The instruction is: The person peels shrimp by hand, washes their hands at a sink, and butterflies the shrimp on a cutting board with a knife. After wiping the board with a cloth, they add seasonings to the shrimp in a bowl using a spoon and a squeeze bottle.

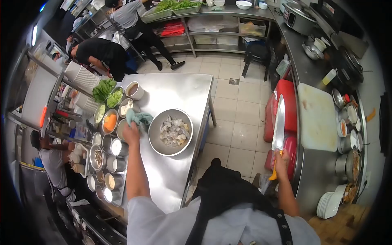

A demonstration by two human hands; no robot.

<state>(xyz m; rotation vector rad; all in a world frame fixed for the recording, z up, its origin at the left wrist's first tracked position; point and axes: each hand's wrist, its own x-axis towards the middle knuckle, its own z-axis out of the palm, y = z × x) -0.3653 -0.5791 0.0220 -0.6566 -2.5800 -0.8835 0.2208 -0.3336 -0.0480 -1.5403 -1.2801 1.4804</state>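
My left hand (131, 133) is closed on a green cloth (141, 117) at the left part of the steel table (163, 179). Just right of the cloth stands a round metal bowl (151, 141) with raw, peeled-looking shrimp (174, 131) in it. Out to the right, my right hand (280, 160) grips the yellow handle of a large kitchen knife (279, 126). Its broad blade points up and away from me, beside the right counter. A white cutting board (317, 118) with stains lies on that counter, right of the blade.
Metal containers of ingredients (109, 122) crowd the table's left side. Red containers (283, 104) stand low by the right counter. White plates (328, 205) are stacked at front right. Co-workers (100, 55) stand at the back left and far left (53, 163). A black stool (257, 53) stands behind.
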